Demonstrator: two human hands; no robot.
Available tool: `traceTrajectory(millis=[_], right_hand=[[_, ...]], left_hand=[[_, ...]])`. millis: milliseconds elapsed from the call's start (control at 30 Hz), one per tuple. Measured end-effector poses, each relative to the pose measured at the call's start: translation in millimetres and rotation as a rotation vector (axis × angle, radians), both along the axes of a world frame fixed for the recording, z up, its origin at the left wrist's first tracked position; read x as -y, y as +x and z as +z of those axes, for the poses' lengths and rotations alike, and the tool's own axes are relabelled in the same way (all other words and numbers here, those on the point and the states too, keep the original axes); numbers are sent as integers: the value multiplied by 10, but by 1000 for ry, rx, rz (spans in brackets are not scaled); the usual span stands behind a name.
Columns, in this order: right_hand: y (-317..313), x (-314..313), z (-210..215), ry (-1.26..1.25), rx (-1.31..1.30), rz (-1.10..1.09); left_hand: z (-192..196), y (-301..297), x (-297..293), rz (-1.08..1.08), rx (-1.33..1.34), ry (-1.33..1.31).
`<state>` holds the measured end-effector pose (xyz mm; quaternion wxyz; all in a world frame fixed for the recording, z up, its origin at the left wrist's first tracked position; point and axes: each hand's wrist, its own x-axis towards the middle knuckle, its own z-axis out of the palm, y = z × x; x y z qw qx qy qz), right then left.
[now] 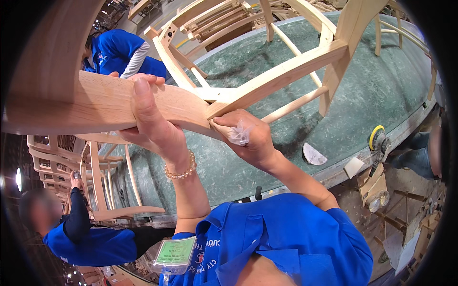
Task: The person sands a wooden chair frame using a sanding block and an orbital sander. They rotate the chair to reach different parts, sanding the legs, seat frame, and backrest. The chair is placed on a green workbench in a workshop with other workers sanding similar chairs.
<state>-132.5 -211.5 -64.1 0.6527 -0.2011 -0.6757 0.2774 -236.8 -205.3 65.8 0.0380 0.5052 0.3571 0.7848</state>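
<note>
A pale bare-wood chair frame stretches across the view, close in front of me. My left hand, below a beaded bracelet, is closed around its thick curved wooden member, thumb on the near face and fingertips over the top edge. Beside the joint where a straight rail meets this curved piece, my right hand is closed in a pinch. It grips a slim wooden stick, whose tip touches the wood at the joint. Crumpled clear plastic film shows between the same fingers; the rest of the stick is hidden.
A green-covered worktable lies beneath the frame. A pale half-round piece and a round sander with a yellow rim are near its right edge. More chair frames stand left. Co-workers in blue are at left.
</note>
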Motion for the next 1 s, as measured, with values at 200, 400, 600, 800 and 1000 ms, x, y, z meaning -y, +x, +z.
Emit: traceTrajectory(millis=[200,400,600,800,1000], right_hand=[[-17,-25,-58,50,45,-81],[-37,-26,-47,82,12,-98],[-80,-69,-50,147,15,-147],[-37,-49,-272,90,68,-149],[124,-18,-257,4,150,-35]], left_hand=[[-6,7,-18,21,17,-14],[-16,31,-20,9,51,9],[-17,15,-28,29,46,-1],[-7,53,-21,31,78,-31],[-15,-5,-33,40,33,-41]])
